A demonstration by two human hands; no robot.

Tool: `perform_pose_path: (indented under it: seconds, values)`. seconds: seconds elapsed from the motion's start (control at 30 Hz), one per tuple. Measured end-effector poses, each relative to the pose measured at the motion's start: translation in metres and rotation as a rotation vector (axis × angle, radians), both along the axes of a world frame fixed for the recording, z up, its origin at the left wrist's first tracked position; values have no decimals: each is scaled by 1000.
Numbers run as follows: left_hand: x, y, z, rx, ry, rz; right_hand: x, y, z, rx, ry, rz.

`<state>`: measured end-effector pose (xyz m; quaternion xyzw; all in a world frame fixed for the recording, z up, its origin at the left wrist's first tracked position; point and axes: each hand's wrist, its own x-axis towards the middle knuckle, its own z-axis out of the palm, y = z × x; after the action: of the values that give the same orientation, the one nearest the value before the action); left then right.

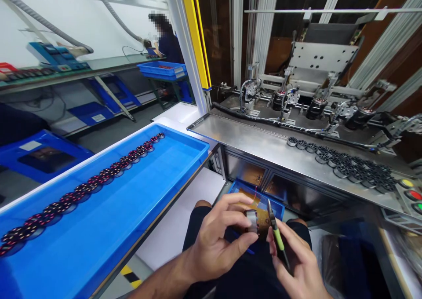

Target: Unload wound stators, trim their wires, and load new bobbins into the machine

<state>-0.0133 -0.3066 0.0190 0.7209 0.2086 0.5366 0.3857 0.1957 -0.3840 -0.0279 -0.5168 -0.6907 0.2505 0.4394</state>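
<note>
My left hand (222,237) is closed around a small wound motor stator (252,220), with its silver rim turned toward the right. A thin red wire (255,193) sticks up beside it. In my right hand (298,261) is a pair of wire cutters (278,237) with yellow-green and black handles, its pointed jaws upward and just right of the stator, apart from it. Whether the jaws are parted cannot be made out. Beneath both hands is a blue bin (278,207) with brown material in it, above my lap.
On the left, a large blue tray (138,211) bears a long row of wound stators (95,182). Several dark ring-shaped parts (356,169) lie on the metal bench (237,132) before a machine (316,101). Buttons (412,195) are at far right. A person (169,44) sits behind.
</note>
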Motion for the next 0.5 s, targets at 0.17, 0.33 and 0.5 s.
perform_pose_path:
  seconds: [0.17,0.33,0.5]
  values:
    - [-3,8,-8,151,47,113,8,-4,-1,-69,92,35]
    - [-2,10,-2,358,164,210,13,-12,9,-19,153,48]
    - [0,9,-2,447,246,332,16,-23,20,-244,346,144]
